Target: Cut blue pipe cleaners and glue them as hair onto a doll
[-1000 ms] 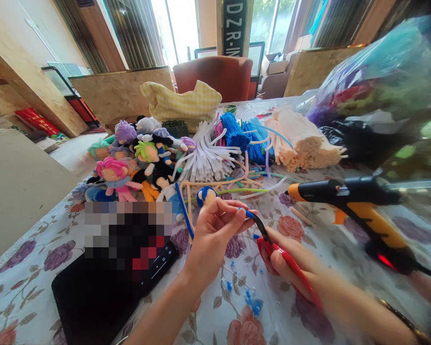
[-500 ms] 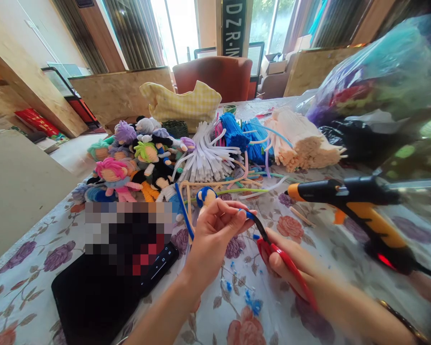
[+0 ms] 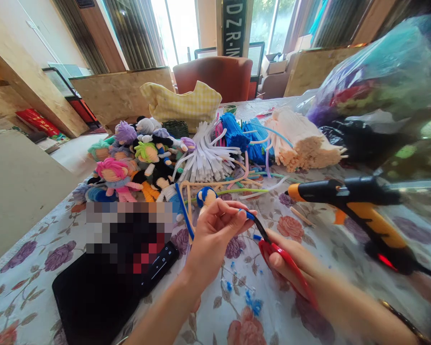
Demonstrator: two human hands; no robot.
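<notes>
My left hand (image 3: 219, 227) pinches a short blue pipe cleaner piece (image 3: 250, 215) above the middle of the table. Red-handled scissors (image 3: 287, 268) are in my right hand (image 3: 298, 263), their dark blades reaching up to the blue piece at my left fingertips. Just behind my left hand is a small doll head with blue hair (image 3: 205, 195). A bent blue pipe cleaner (image 3: 184, 211) lies left of it. Blue fluff scraps (image 3: 253, 303) are scattered on the flowered cloth below the hands.
A phone in a black case (image 3: 96, 292) lies at left, with a pile of yarn dolls (image 3: 118, 167) behind. Bundles of white (image 3: 210, 155), blue (image 3: 235, 132) and peach pipe cleaners (image 3: 301, 141) stand at the back. A glue gun (image 3: 369, 211) and plastic bags (image 3: 384, 86) are at right.
The scissors have shifted very slightly in my right hand near the blue piece. My left hand has stayed in place.
</notes>
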